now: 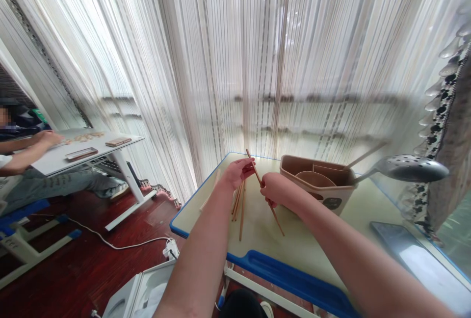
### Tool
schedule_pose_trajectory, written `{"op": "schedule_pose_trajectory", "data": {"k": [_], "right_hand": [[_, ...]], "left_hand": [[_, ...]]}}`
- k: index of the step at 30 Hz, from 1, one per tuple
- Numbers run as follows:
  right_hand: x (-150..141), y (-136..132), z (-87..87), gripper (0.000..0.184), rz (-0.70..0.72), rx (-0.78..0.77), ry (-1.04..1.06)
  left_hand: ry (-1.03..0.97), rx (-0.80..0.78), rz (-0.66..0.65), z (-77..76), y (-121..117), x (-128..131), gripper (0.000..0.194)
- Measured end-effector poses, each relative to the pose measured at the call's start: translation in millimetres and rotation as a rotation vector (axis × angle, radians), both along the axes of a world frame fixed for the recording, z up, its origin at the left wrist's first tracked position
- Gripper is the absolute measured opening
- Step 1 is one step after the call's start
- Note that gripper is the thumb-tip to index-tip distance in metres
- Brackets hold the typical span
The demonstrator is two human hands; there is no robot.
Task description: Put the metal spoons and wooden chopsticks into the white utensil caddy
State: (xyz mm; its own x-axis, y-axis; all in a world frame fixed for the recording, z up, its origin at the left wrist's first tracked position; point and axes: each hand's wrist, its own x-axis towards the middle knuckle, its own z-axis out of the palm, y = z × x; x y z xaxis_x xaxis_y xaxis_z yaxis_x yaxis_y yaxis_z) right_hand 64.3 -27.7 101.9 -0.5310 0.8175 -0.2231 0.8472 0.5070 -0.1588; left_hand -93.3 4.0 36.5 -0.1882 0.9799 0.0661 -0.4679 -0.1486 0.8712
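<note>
A pair of brown wooden chopsticks (278,223) slants over the table in front of me; they overlap, so I cannot tell whether it is just two. My right hand (272,188) is closed around their middle. Near their upper end, my left hand (240,172) pinches them between thumb and fingers. Several loose chopsticks (242,215) lie on the table below my left hand, partly hidden by it. To the right of my right hand stands a brown and beige utensil holder (346,195) with compartments. A metal slotted ladle (412,168) leans out of its right side.
The cream table (312,244) has a blue edge. A dark flat tablet-like object (405,249) lies at its right. Sheer curtains (228,63) hang behind. At left, another person's hands (46,139) work at a white table (121,147). A white cable (128,248) crosses the floor.
</note>
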Motion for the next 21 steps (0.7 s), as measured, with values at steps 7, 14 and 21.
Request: {"op": "schedule_pose_trajectory", "data": {"k": [7, 14, 21], "right_hand": [[26, -12, 37.5, 0.016, 0.035, 0.134, -0.039], [78, -20, 72.2, 0.017, 0.096, 0.220, 0.229], [117, -2, 86.2, 0.022, -0.015, 0.331, 0.506]], "left_hand": [[-0.091, 0.161, -0.031, 18.5, -18, 19, 0.019], [-0.007, 0.387, 0.011, 79.7, -28, 63, 0.019], [0.241, 0.535, -0.025, 146.8, -7, 106, 0.020]]}}
